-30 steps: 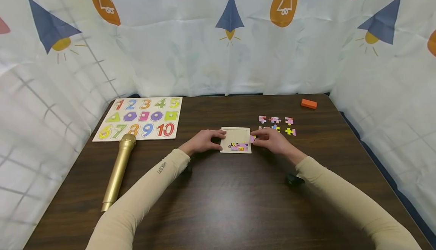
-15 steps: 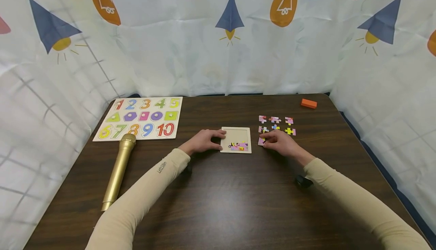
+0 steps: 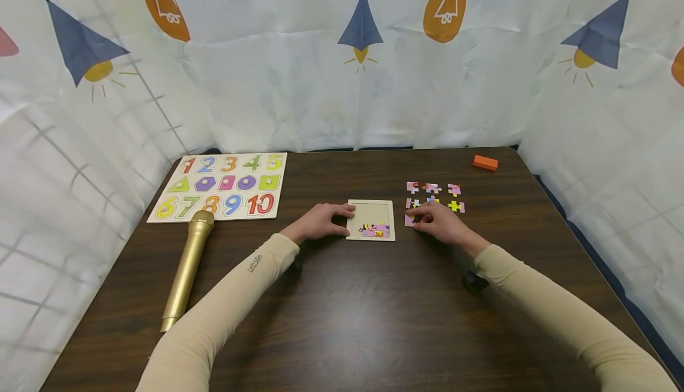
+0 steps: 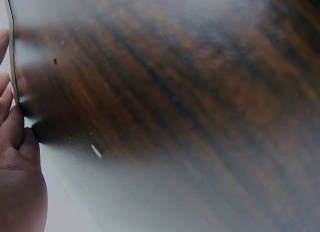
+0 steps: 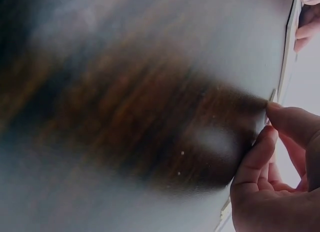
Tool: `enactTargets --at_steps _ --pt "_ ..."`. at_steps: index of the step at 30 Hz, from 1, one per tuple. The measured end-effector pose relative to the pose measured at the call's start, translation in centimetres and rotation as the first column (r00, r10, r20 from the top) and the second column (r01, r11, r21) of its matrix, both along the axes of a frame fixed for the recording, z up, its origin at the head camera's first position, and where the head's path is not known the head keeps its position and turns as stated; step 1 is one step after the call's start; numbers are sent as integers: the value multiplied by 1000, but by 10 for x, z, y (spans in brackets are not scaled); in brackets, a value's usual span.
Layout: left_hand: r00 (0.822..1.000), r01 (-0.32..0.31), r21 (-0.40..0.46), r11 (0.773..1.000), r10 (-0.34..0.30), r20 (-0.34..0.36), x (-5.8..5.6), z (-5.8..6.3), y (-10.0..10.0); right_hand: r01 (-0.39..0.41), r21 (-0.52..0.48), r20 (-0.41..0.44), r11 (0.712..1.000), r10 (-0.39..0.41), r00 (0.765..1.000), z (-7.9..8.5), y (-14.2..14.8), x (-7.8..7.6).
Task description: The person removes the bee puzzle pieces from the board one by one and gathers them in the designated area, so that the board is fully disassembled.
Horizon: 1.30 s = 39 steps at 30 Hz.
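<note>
A small cream puzzle tray [image 3: 369, 211] lies flat near the middle of the table, with joined pink and yellow puzzle pieces [image 3: 376, 230] along its lower right inside. My left hand [image 3: 319, 221] rests at the tray's left edge, index finger near the upper part and thumb near the lower corner. Right of the tray, my right hand [image 3: 439, 224] pinches a pink puzzle piece [image 3: 409, 221] between thumb and fingers, low over the table. Several loose puzzle pieces [image 3: 431, 188] lie in rows just beyond this hand, which partly covers the nearer row.
A board of numbers and shapes [image 3: 219, 199] lies at the back left. The head of a gold microphone [image 3: 188, 267] overlaps its front edge in the head view. An orange block [image 3: 485, 163] sits at the back right of the dark wooden table [image 3: 352, 321].
My right hand has moved from the tray's right edge to the right, carrying the pink puzzle piece to the loose ones. Over the last half second it barely shifts. My left hand stays put.
</note>
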<state>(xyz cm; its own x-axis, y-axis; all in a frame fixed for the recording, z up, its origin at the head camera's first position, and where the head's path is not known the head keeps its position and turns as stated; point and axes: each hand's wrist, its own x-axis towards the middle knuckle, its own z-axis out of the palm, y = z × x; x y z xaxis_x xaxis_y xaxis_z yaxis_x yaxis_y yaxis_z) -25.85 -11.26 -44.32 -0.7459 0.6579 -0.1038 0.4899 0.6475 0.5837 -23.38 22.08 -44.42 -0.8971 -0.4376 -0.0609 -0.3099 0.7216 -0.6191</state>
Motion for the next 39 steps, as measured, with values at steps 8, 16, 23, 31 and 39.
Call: enactTargets --at_steps 8,16,23,31,39 --pt "1000 -1 6 1000 1 8 -1 -1 -1 -6 -13 -22 1000 6 1000 -3 0 -2" --pt "1000 -2 -3 1000 2 7 -1 -2 -1 12 15 -14 1000 -11 1000 -3 0 -2" --pt "1000 -6 -2 1000 6 18 -1 -2 0 14 22 -4 1000 -14 1000 -2 1 -2" --pt "1000 7 12 1000 -7 0 -1 -2 -1 9 8 0 1000 -9 1000 -1 1 -2" --pt "1000 10 13 1000 -10 -3 -1 -1 -1 9 -15 15 1000 -9 1000 0 1 -2"
